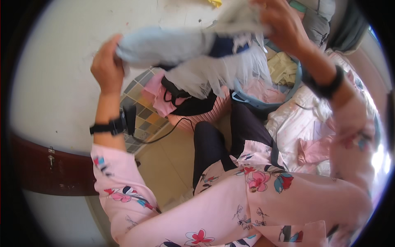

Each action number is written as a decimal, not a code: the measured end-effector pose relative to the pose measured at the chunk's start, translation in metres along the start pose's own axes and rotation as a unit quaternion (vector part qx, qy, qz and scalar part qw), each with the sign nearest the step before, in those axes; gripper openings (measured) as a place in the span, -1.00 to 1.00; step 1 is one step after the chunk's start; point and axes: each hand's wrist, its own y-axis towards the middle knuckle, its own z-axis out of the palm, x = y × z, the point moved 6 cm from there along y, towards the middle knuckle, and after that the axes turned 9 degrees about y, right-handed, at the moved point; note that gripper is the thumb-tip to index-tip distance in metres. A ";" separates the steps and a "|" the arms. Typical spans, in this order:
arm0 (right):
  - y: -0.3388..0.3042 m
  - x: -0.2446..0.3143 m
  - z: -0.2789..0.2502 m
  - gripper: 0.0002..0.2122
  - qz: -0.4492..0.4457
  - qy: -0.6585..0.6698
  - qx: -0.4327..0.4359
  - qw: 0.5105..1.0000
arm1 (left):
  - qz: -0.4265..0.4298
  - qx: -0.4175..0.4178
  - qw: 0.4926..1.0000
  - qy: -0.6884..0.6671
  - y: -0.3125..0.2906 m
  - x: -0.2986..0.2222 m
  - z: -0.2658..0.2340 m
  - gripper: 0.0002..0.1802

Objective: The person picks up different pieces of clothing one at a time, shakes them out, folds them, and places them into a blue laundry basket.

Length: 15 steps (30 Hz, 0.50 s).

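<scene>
Pale wall, tiled floor and a bed edge behind a seated person lifting a garment

Left hand [106, 66] is closed around one end of a light blue and white garment [193, 53]; right hand [282, 22] pinches the other end, stretching it in the air above a blue laundry basket [263, 101] of clothes. It looks soft, light and limp, its thin white part sagging between the hands, so gripping the bunched ends likely suits it best

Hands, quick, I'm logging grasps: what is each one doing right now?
Left hand: closed, its grip on one end of the pale blue-grey garment.
Right hand: closed, gripping the same garment's other end, held up.
</scene>
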 end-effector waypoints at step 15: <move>-0.182 0.212 0.037 -0.78 0.474 0.498 0.384 0.617 | -0.174 0.693 0.588 -0.379 -0.298 -0.221 -0.098 -0.72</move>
